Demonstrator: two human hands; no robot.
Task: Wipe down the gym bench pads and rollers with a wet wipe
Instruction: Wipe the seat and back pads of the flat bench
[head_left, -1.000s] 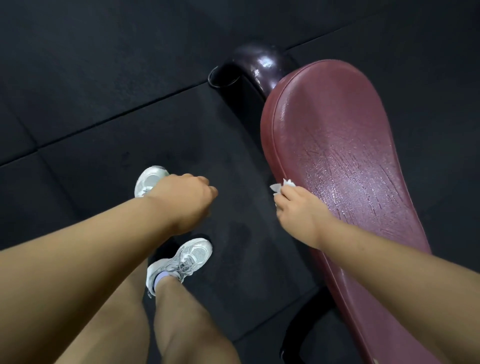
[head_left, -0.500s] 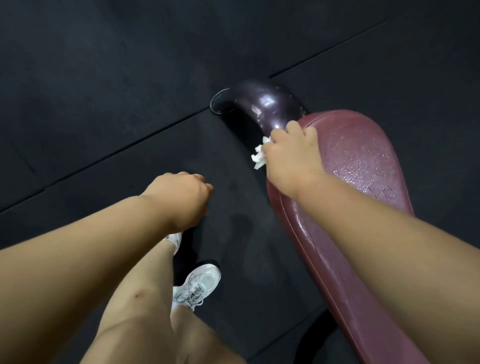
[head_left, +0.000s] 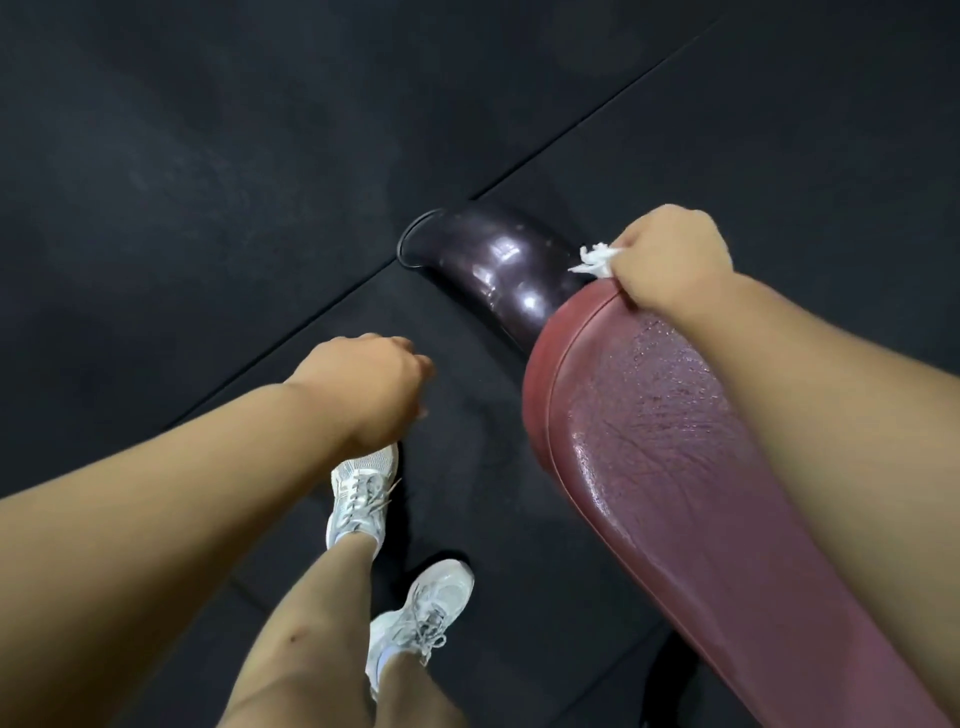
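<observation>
My right hand (head_left: 670, 260) pinches wet wipe (head_left: 596, 261) at far tip of bench pad (head_left: 675, 441), so wipe reaches edge; roller (head_left: 498, 265) just beyond hand, seems next; left hand (head_left: 371, 389) loosely curled, empty, kept aside for balance

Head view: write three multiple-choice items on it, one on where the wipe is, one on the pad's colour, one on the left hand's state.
1. Where is the wet wipe?
A. lying on the floor
B. in the right hand's grip at the pad's far end
C. draped over a shoe

2. What colour is the bench pad?
A. dark red
B. bright yellow
C. white

3. What is the left hand doing?
A. pressing on the pad
B. holding a second wipe
C. closed, held in the air, clear of the bench

Key: 1 B, the wipe sticks out of the right hand near the roller; 2 A, its glossy surface is maroon; 3 C, it hangs over the floor.
</observation>
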